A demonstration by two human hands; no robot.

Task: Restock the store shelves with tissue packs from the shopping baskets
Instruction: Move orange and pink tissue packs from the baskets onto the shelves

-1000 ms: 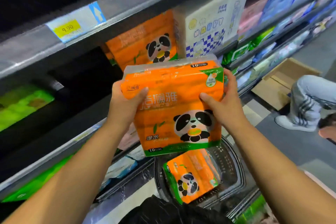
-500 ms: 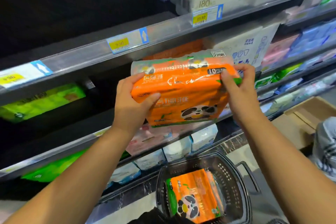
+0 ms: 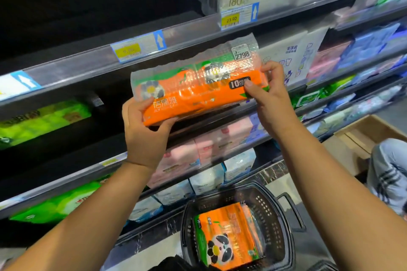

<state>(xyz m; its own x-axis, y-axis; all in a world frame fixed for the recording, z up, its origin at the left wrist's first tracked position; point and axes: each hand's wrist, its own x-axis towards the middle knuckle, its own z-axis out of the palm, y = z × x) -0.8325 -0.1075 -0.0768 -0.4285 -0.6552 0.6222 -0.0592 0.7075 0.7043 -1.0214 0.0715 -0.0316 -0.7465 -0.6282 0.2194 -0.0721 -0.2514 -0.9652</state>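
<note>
Both hands hold one orange tissue pack (image 3: pixel 198 92) up at the open front of the middle shelf (image 3: pixel 220 116), its long face tipped so the clear plastic top flap with a white sticker reading 2798 points up toward the price rail above. The left hand (image 3: pixel 145 132) grips the pack's lower left corner, thumb across the orange front and the fingers (image 3: pixel 132 108) wrapped behind it. The right hand (image 3: pixel 271 99) pinches the right end, thumb pressed on the front just beside the dark "10" label and the other fingers curled over the top edge. The pack sits in front of the dark gap of the shelf, between a green pack (image 3: pixel 44 121) lying well to the left and a white pack with blue print (image 3: pixel 293 59) standing just to the right; whether its bottom edge touches the shelf lip cannot be told. On the rail above hang price tags, one yellow tag (image 3: pixel 127 51) and another reading 23.90 (image 3: pixel 230 19). Below, a black shopping basket (image 3: pixel 277 222) stands on the floor near the shelf base with a second orange pack (image 3: pixel 226 235) lying flat in it, panda face up. At the right edge, a person's leg in light trousers (image 3: pixel 389 174) is near a cardboard box (image 3: pixel 365 132).
</note>
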